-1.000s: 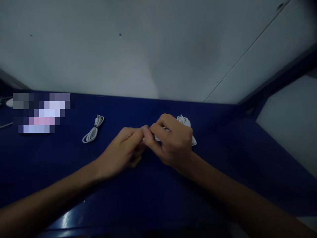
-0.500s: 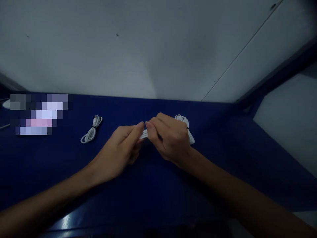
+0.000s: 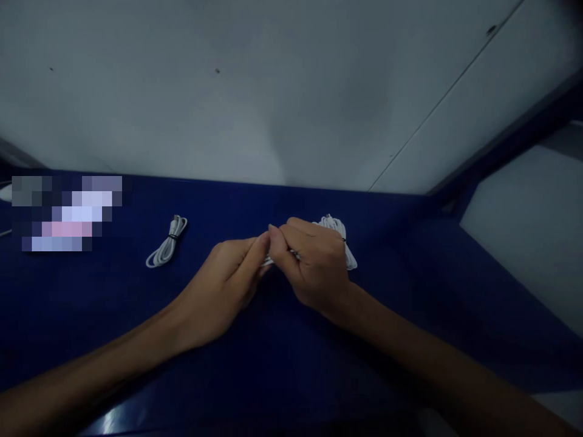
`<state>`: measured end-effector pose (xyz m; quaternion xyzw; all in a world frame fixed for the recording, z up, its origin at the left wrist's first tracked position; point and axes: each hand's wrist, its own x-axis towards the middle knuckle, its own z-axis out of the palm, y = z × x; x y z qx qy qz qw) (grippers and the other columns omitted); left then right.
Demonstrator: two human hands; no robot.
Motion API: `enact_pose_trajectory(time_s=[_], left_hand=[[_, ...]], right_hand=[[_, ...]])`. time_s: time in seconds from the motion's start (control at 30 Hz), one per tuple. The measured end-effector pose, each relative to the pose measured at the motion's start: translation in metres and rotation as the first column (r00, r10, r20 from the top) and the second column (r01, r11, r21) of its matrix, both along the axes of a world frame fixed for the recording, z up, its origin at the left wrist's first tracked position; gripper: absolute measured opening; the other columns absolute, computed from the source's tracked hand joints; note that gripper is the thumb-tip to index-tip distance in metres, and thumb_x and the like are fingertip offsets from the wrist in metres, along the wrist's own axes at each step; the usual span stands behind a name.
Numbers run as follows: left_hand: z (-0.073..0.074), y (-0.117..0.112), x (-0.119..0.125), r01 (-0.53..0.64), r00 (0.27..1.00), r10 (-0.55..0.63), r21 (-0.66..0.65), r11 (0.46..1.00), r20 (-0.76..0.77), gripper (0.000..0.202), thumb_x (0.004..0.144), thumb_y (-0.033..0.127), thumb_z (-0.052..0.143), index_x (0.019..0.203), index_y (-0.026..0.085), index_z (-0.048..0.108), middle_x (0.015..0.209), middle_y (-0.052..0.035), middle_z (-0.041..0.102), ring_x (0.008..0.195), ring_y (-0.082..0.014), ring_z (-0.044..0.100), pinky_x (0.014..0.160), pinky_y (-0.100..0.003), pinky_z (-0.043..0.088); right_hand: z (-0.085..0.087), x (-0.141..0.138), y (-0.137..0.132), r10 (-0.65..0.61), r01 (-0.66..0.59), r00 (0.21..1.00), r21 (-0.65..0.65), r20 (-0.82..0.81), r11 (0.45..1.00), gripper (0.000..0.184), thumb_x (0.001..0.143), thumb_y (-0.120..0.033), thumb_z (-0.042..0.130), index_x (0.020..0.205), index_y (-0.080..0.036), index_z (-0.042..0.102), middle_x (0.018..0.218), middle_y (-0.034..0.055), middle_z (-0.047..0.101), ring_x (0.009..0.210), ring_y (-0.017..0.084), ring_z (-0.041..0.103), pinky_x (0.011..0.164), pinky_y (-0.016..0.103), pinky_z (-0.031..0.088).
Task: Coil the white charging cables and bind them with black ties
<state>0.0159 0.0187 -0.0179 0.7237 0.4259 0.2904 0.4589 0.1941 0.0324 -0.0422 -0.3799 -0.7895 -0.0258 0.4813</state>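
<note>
Both hands meet over the middle of the blue table. My left hand [image 3: 225,276] is closed, its thumb and fingers pinching a white cable [image 3: 267,261]. Fingers curled, my right hand [image 3: 314,261] grips the same cable from the other side. Only a short stretch of folded strands shows between the hands; the rest is hidden inside them. Partly behind the right hand lies a coiled white cable bundle [image 3: 350,258] with a dark tie. Left of my hands is another coiled white cable [image 3: 168,243], bound at its middle with a black tie, its plug at the far end.
The blue table [image 3: 255,364] runs up to a pale grey wall panel [image 3: 182,121] at the back. A pixelated bright object [image 3: 75,218] lies at the far left, beside a white rounded thing [image 3: 5,193]. A dark blue frame bar [image 3: 496,139] slants along the right.
My hands have drawn closer together, so less of the cable shows between them. The right thumb has shifted slightly, and the view has moved a little. The other cables lie as before.
</note>
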Motion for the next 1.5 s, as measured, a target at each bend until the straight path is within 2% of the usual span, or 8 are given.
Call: enact_pose_trajectory(time_s=[0.23,0.3,0.4,0.53,0.7,1.0,1.23,1.5], left_hand=[[-0.005,0.002,0.001,0.073,0.973,0.015,0.37,0.926,-0.229,0.032,0.116,0.028,0.039,0.086,0.024,0.047,0.072,0.004,0.052,0.056,-0.0141,0.046,0.054,-0.031,0.037],[-0.004,0.001,0.001,0.076,0.97,0.005,0.323,0.944,-0.243,0.034,0.117,0.032,0.038,0.086,0.024,0.046,0.071,0.004,0.053,0.055,-0.0142,0.046,0.053,-0.031,0.037],[-0.001,-0.002,0.0,0.046,0.99,-0.032,0.097,0.994,-0.14,0.043,0.119,0.046,0.036,0.085,0.024,0.049,0.072,0.0027,0.055,0.058,-0.0145,0.049,0.054,-0.03,0.041],[0.002,-0.006,0.001,0.05,0.997,-0.04,-0.161,0.986,0.061,0.051,0.118,0.06,0.036,0.082,0.024,0.047,0.068,0.0044,0.045,0.055,-0.0135,0.039,0.047,-0.027,0.036],[0.008,-0.004,0.002,0.063,0.994,-0.055,0.079,0.995,-0.094,0.046,0.119,0.052,0.036,0.088,0.023,0.054,0.072,0.0028,0.054,0.058,-0.015,0.047,0.052,-0.029,0.041],[0.005,0.01,-0.011,0.215,0.938,-0.173,0.112,0.97,-0.302,0.028,0.117,0.044,0.04,0.11,0.025,0.059,0.082,0.0001,0.069,0.062,-0.0209,0.063,0.061,-0.035,0.045],[-0.005,0.011,-0.013,0.225,0.909,-0.077,0.327,0.918,-0.409,0.026,0.118,0.04,0.041,0.107,0.024,0.059,0.101,-0.0059,0.068,0.08,-0.0248,0.064,0.071,-0.038,0.044],[-0.008,0.01,-0.009,0.23,0.921,-0.06,0.411,0.882,-0.385,0.026,0.117,0.035,0.041,0.095,0.025,0.05,0.092,-0.0041,0.062,0.072,-0.0232,0.056,0.069,-0.039,0.038]], right_hand=[[0.003,0.002,0.001,-0.037,-0.011,0.988,-0.304,-0.152,0.953,0.06,0.115,-0.026,0.054,0.058,-0.022,0.034,0.051,-0.007,0.039,0.045,0.007,0.034,0.049,0.027,0.028],[0.002,0.002,0.001,-0.036,0.0,0.99,-0.262,-0.135,0.965,0.058,0.116,-0.024,0.053,0.06,-0.022,0.039,0.053,-0.0067,0.042,0.046,0.007,0.035,0.049,0.027,0.028],[0.0,0.005,0.005,-0.031,0.029,0.999,0.043,0.033,0.999,0.05,0.114,-0.018,0.052,0.064,-0.02,0.05,0.06,-0.0028,0.051,0.054,0.011,0.041,0.055,0.031,0.032],[-0.001,0.009,0.011,-0.079,0.042,0.988,0.261,0.134,0.964,0.054,0.114,-0.019,0.055,0.059,-0.021,0.053,0.055,-0.0024,0.051,0.052,0.012,0.042,0.053,0.032,0.031],[0.004,0.008,0.008,-0.025,0.024,0.998,0.032,0.054,0.999,0.059,0.116,-0.019,0.053,0.057,-0.02,0.051,0.054,-0.0044,0.049,0.048,0.008,0.042,0.054,0.029,0.034],[0.01,0.02,0.017,0.1,-0.08,0.98,-0.121,0.169,0.989,0.056,0.117,-0.023,0.047,0.061,-0.021,0.047,0.056,-0.0042,0.047,0.049,0.01,0.039,0.054,0.031,0.03],[0.019,0.019,0.015,0.126,-0.086,0.99,-0.454,0.059,0.887,0.064,0.119,-0.033,0.047,0.057,-0.022,0.035,0.051,-0.0052,0.042,0.047,0.009,0.038,0.057,0.031,0.031],[0.022,0.015,0.01,0.069,-0.06,0.998,-0.546,-0.005,0.835,0.066,0.119,-0.033,0.047,0.055,-0.022,0.036,0.05,-0.0053,0.039,0.047,0.01,0.034,0.055,0.033,0.026]])
